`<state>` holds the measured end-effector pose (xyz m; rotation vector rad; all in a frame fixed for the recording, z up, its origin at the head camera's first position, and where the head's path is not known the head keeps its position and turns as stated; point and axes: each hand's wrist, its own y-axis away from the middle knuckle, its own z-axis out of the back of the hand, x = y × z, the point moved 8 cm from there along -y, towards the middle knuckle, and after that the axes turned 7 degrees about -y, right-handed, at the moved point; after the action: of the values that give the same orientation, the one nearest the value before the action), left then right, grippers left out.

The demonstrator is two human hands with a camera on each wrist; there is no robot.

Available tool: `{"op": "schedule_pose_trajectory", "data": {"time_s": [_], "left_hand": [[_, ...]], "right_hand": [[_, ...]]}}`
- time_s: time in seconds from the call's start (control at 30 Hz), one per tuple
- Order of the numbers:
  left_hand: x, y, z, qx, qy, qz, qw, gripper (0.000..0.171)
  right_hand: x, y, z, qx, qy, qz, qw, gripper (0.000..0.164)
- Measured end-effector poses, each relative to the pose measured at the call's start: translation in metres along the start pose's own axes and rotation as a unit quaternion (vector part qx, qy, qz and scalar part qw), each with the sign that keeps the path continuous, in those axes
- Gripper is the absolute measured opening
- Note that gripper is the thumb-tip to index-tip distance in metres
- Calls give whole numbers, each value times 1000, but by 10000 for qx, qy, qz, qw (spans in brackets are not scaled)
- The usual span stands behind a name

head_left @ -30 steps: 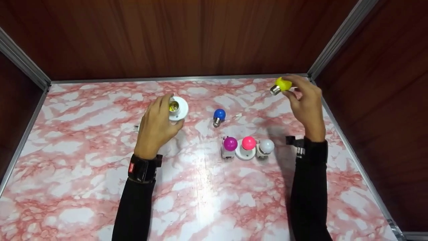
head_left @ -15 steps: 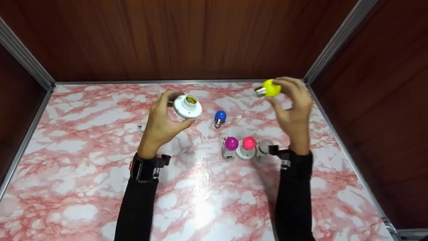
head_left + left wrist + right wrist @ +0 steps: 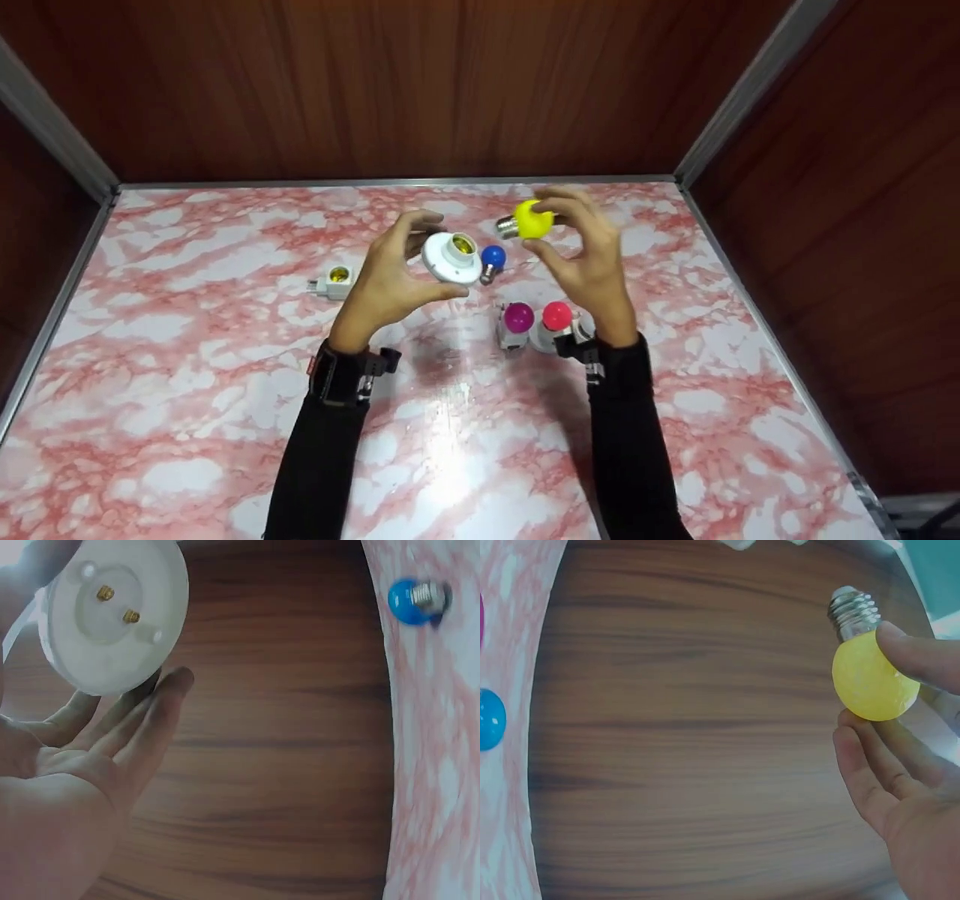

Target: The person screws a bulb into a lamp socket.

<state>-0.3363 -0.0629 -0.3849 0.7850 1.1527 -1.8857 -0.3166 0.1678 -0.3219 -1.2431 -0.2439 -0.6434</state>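
Raised over the table, my left hand [image 3: 390, 274] grips a round white bulb holder [image 3: 444, 264] by its rim, thumb on the near side and fingers on the far side. Its brass-lined socket tips up and to the right; the left wrist view shows the underside with two brass screws [image 3: 131, 616]. My right hand [image 3: 592, 255] pinches a yellow light bulb [image 3: 534, 220] by its globe between thumb and fingers. The bulb's metal screw base [image 3: 853, 613] points left, toward the holder, with a short gap between them. A blue bulb [image 3: 493, 257] lies on the table just beyond the holder.
A white plug-in socket [image 3: 335, 283] lies left of my left hand. Nearer me, a purple bulb [image 3: 519, 318] and a pink bulb [image 3: 557, 316] stand in white holders, with a white bulb [image 3: 586, 327] partly behind my right wrist. Dark wood panels [image 3: 397, 90] enclose the marbled table.
Both hands have come closer together: the left lifted the holder and moved right, the right brought the yellow bulb left. The plug-in socket has come into fuller view.
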Motion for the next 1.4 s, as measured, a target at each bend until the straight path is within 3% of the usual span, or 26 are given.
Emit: {"op": "schedule_pose_trajectory", "data": {"time_s": [0.23, 0.5, 0.73, 1.2, 1.4], "left_hand": [[6, 12, 15, -350, 535, 238, 9977, 86], [1, 11, 14, -530, 596, 90, 9968, 88], [-1, 8, 8, -589, 851, -73, 9946, 76], [-11, 1, -12, -164, 1397, -100, 9900, 65], [-14, -1, -13, -102, 1346, -134, 9908, 66]], "right_hand": [[4, -8, -25, 362, -76, -31, 9993, 35], [5, -10, -25, 411, -241, -18, 9989, 35], [3, -3, -20, 362, -594, 32, 9976, 35], [11, 6, -22, 586, -735, 236, 9953, 34], [11, 7, -22, 647, -938, 190, 9933, 35]]}}
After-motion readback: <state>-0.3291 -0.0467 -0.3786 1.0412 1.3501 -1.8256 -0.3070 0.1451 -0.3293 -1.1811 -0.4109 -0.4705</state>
